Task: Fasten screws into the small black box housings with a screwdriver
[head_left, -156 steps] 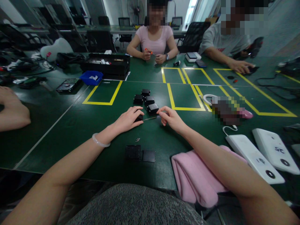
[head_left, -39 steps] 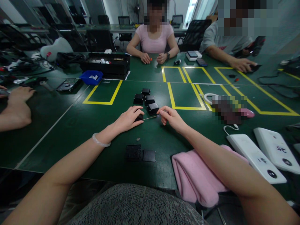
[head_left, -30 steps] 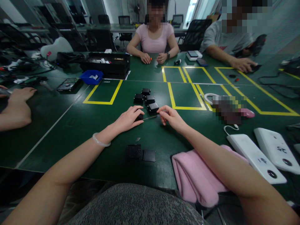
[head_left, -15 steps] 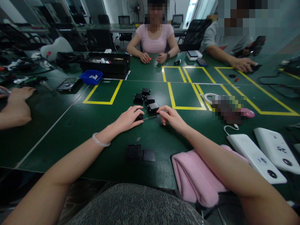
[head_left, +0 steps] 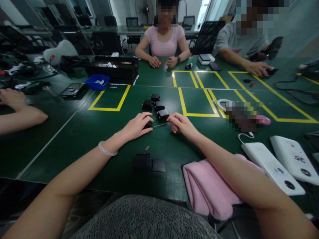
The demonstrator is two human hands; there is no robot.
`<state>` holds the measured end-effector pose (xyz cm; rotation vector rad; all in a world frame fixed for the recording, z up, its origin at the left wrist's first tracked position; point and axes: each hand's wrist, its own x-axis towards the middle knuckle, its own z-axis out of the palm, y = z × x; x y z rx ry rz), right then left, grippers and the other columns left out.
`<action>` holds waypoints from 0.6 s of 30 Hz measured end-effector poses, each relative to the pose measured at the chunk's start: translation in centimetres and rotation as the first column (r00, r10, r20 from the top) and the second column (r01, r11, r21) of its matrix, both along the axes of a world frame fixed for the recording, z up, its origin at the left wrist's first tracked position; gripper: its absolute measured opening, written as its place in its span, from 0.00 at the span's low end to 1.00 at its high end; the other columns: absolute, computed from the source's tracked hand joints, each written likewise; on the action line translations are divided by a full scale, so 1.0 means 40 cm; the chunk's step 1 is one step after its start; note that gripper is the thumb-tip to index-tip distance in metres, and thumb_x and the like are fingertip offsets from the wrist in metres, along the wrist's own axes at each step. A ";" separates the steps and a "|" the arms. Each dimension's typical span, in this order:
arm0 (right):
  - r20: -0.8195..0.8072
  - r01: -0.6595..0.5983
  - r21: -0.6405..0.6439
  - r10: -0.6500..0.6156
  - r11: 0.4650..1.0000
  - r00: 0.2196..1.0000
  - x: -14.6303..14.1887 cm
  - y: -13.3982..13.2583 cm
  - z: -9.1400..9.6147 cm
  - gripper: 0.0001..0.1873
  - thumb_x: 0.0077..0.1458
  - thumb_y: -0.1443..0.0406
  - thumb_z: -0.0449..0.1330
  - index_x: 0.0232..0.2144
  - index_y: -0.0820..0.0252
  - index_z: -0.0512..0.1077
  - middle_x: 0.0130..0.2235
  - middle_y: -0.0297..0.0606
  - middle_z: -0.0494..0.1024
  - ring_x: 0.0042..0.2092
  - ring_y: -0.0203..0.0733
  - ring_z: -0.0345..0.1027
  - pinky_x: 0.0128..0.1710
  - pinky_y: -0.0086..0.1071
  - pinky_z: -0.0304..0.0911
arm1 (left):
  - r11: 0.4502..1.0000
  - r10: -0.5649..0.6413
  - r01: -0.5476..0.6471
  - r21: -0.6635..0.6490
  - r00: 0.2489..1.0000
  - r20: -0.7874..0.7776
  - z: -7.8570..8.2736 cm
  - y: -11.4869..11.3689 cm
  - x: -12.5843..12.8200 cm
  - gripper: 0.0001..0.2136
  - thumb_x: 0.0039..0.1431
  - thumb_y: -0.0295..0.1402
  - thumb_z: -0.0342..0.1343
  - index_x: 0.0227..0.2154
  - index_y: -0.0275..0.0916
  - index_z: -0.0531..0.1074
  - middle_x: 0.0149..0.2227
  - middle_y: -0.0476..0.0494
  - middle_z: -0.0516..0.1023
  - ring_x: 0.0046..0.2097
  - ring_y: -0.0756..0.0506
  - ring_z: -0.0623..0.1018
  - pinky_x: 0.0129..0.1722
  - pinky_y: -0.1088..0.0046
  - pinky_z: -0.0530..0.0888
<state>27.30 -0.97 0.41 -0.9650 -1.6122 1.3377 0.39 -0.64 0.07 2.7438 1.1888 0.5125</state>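
Two hands were at work over the green bench (head_left: 114,179). On the left, the left hand (head_left: 140,124) arched over a small black box (head_left: 148,125), fingers along its far side and thumb along its near side, hiding most of it. To the right, the right hand (head_left: 178,123) pinched the end of a thin rod (head_left: 159,125) between thumb and curled fingers; the rod's other end ran up to the box, though whether it entered could not be told.

The box looked light, stiff and smooth, so it would probably slide unless gripped by opposite sides, clear of the rod. The rod seemed slim enough to bend under side load, and was best held at its end, in line.

Just beyond lay four similar black boxes (head_left: 163,114). Nearer were loose screws (head_left: 147,148), a ribbed black piece (head_left: 142,161) and, just right of it, a flat black piece (head_left: 159,165).

Far left, a blue tray (head_left: 96,85) contained white scraps (head_left: 100,82). Behind it, a long black bin (head_left: 124,77) held white pieces (head_left: 111,65) and a brownish item (head_left: 126,63), too small to identify.
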 end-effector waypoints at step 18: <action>0.014 0.008 0.019 -0.008 1.000 1.000 0.002 0.002 -0.004 0.14 0.63 0.54 0.63 0.37 0.59 0.69 0.17 0.20 0.60 0.18 0.31 0.57 0.22 0.27 0.55 | 1.000 0.006 -0.006 -0.004 1.000 -0.016 0.003 -0.002 0.000 0.14 0.69 0.37 0.58 0.54 0.41 0.68 0.66 0.34 0.68 0.62 0.33 0.72 0.54 0.50 0.79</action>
